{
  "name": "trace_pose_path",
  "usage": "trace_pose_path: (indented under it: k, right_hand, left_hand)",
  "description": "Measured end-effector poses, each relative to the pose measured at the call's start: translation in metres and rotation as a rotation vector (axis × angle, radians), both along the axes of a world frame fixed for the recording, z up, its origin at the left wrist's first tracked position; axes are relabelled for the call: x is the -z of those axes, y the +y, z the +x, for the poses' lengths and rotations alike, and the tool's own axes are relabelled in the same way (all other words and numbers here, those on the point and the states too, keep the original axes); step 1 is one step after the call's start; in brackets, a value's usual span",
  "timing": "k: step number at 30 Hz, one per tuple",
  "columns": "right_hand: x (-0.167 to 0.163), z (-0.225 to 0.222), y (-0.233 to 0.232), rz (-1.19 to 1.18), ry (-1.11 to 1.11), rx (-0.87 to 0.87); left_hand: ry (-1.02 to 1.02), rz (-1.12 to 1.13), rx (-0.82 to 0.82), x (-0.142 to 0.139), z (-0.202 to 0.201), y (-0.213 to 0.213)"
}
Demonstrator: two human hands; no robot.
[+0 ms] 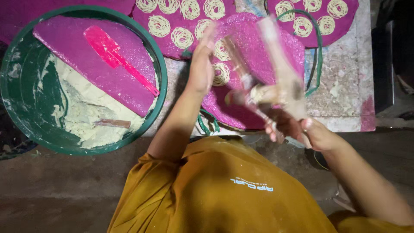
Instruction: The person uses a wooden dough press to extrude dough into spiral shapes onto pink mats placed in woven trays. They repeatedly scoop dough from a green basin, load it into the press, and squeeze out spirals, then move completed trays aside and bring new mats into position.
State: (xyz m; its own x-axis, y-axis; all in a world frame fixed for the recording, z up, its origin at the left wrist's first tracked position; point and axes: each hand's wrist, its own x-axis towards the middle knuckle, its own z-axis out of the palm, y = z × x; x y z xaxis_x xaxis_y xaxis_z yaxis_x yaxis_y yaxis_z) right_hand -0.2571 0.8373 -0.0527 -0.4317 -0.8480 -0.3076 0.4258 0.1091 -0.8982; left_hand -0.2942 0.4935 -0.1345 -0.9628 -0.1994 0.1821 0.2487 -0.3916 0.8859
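Over the pink mat point(254, 56), your right hand point(302, 129) has its grip closed on the wooden press point(276, 86) (blurred); hold it steady, while your open left hand point(202, 64) braces the mat's edge, gripping nothing. Beside you, the green basin point(13, 86) holds pale dough point(82, 112) and a pink spatula point(116, 56)

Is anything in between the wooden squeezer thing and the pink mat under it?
Nothing visible. The right hand holds the blurred wooden press over the pink mat; the left hand is beside it, not underneath. Only noodle coils lie there.
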Motion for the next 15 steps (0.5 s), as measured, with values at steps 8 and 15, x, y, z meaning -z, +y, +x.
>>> trace_pose_path:
  k: [8, 15]
  right_hand:
    - [-0.032, -0.023, -0.011, 0.233, -0.16, -0.31]
    - [-0.036, -0.074, -0.007, 0.793, -0.038, -0.167]
  left_hand:
    - [0.351, 0.761, 0.682, -0.037, 0.02, 0.015]
    - [0.311, 0.945, 0.493, -0.014, -0.024, 0.019]
